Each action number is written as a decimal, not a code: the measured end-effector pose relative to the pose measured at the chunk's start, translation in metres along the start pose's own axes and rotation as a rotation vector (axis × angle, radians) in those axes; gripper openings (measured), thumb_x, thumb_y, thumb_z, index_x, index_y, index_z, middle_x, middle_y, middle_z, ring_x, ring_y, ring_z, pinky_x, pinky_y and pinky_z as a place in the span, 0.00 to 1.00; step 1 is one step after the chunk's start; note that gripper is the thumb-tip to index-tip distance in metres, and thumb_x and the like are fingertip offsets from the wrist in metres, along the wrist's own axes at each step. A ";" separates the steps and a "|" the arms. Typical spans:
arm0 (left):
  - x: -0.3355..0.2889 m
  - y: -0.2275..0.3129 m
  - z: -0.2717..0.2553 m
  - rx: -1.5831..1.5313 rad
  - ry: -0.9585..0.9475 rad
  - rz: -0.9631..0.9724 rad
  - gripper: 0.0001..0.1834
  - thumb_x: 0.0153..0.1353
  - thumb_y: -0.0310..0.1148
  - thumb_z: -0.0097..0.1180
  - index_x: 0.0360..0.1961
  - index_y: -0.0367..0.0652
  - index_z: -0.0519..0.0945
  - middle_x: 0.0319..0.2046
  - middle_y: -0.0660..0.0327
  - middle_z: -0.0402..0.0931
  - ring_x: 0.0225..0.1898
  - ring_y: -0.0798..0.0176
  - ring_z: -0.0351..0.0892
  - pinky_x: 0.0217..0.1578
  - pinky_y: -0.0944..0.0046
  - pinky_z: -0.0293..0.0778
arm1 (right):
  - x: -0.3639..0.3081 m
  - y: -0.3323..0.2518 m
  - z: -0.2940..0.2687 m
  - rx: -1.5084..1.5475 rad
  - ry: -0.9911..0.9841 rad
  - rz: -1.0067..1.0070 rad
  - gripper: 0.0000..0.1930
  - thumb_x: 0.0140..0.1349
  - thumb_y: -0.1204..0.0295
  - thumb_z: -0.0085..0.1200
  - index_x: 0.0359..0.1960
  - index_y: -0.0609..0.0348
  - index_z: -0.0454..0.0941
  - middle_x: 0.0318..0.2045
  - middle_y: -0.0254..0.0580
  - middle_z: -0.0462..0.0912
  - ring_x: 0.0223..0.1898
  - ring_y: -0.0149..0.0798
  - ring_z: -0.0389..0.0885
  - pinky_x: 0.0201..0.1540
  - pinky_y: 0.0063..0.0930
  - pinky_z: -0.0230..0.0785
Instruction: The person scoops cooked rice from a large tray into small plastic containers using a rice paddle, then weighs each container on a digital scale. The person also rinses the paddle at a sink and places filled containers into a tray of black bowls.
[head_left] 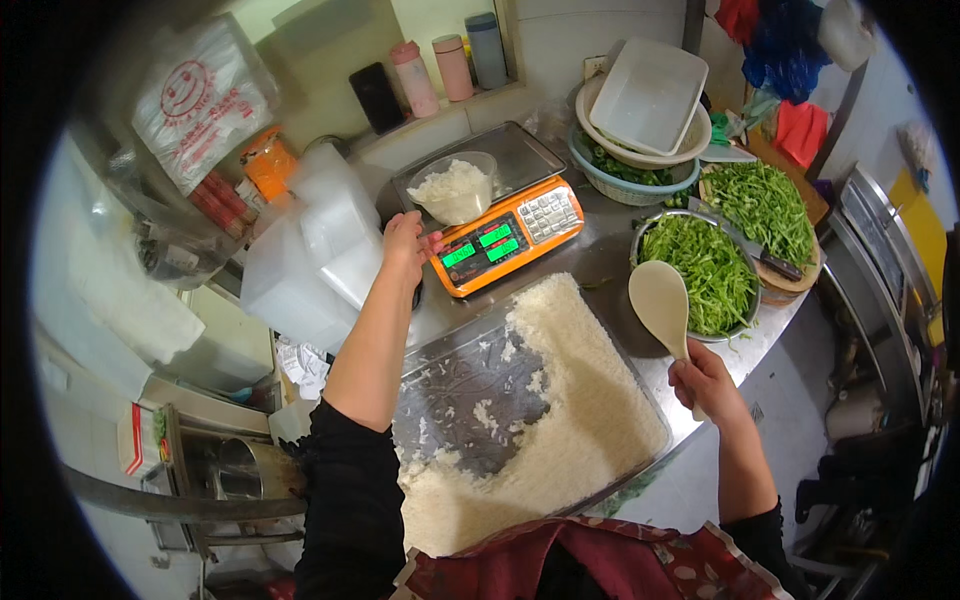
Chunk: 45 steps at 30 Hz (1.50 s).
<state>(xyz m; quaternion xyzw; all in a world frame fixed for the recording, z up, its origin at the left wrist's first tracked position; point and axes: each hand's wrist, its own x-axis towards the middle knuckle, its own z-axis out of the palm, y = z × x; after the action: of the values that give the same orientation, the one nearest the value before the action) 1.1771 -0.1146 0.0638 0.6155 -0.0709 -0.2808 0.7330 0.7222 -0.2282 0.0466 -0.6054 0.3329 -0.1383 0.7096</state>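
From my remote seat I saw the right hand wrapped around the handle of a cream paddle, held near shredded greens. The left hand was by the orange scale, near a rice-filled bowl on its platter; I couldn't tell whether its fingers gripped anything. A tray of rice lay below.
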 end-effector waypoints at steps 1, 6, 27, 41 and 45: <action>0.004 -0.002 0.005 0.015 0.039 0.001 0.16 0.56 0.35 0.50 0.41 0.42 0.61 0.33 0.58 0.62 0.28 0.58 0.74 0.27 0.59 0.76 | -0.001 -0.001 -0.002 0.006 -0.017 0.006 0.14 0.63 0.74 0.41 0.51 0.59 0.66 0.23 0.32 0.72 0.14 0.22 0.65 0.14 0.15 0.57; 0.022 -0.007 0.006 0.059 0.038 -0.069 0.30 0.58 0.39 0.49 0.53 0.30 0.54 0.46 0.48 0.58 0.35 0.52 0.75 0.31 0.57 0.76 | 0.012 0.006 -0.003 -0.086 -0.090 0.034 0.14 0.63 0.73 0.42 0.51 0.60 0.66 0.23 0.31 0.72 0.14 0.22 0.65 0.15 0.16 0.57; 0.075 -0.016 -0.006 -0.023 0.334 0.210 0.16 0.63 0.37 0.41 0.48 0.40 0.68 0.34 0.58 0.72 0.24 0.65 0.72 0.24 0.66 0.71 | 0.189 -0.158 0.146 -0.472 -0.400 -0.268 0.09 0.63 0.72 0.37 0.40 0.63 0.65 0.22 0.41 0.76 0.16 0.32 0.76 0.15 0.23 0.66; 0.090 -0.014 -0.006 -0.048 0.088 0.204 0.06 0.61 0.25 0.45 0.32 0.37 0.74 0.23 0.62 0.73 0.19 0.70 0.71 0.19 0.72 0.71 | 0.319 -0.176 0.232 -0.744 -0.530 -0.076 0.11 0.60 0.73 0.39 0.39 0.67 0.69 0.25 0.45 0.78 0.20 0.32 0.74 0.20 0.25 0.67; 0.090 -0.010 -0.007 -0.013 0.081 0.202 0.08 0.61 0.25 0.44 0.38 0.36 0.74 0.25 0.62 0.74 0.21 0.70 0.72 0.22 0.72 0.72 | 0.319 -0.162 0.215 -0.383 -0.584 0.008 0.11 0.61 0.70 0.42 0.41 0.64 0.69 0.26 0.39 0.75 0.17 0.28 0.67 0.17 0.22 0.61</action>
<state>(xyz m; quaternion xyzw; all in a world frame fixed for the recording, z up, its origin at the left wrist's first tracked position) 1.2517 -0.1538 0.0313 0.6112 -0.1010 -0.1805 0.7640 1.1297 -0.2914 0.1133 -0.7404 0.1382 0.1086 0.6488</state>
